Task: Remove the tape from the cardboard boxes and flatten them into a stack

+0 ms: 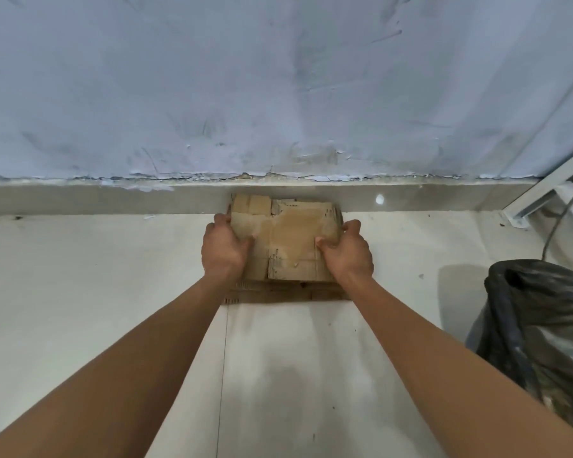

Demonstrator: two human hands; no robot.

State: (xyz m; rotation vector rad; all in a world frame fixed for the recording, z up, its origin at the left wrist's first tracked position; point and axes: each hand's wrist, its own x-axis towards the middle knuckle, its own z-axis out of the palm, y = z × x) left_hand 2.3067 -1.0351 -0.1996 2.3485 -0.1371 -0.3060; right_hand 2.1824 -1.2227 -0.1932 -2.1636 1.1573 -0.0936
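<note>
Stack: flattened cardboard (285, 239) lies on the pale tiled floor (80, 292), its far edge against the grey skirting (113, 200) under the scuffed blue wall (278, 77).
Left hand: your left hand (222, 251) grips the stack's left edge, thumb pressed on the top sheet, fingers curled round the side.
Right hand: your right hand (349, 251) grips the right edge the same way, thumb on top, fingers wrapped over the side.
Top sheet: stained, creased, flaps showing; darker layers show beneath at the near edge.
Bag: a black plastic bag (543, 325) stands at your right, mouth open; contents cannot be made out.
Frame: white metal rails (549, 200) lean in the corner.
</note>
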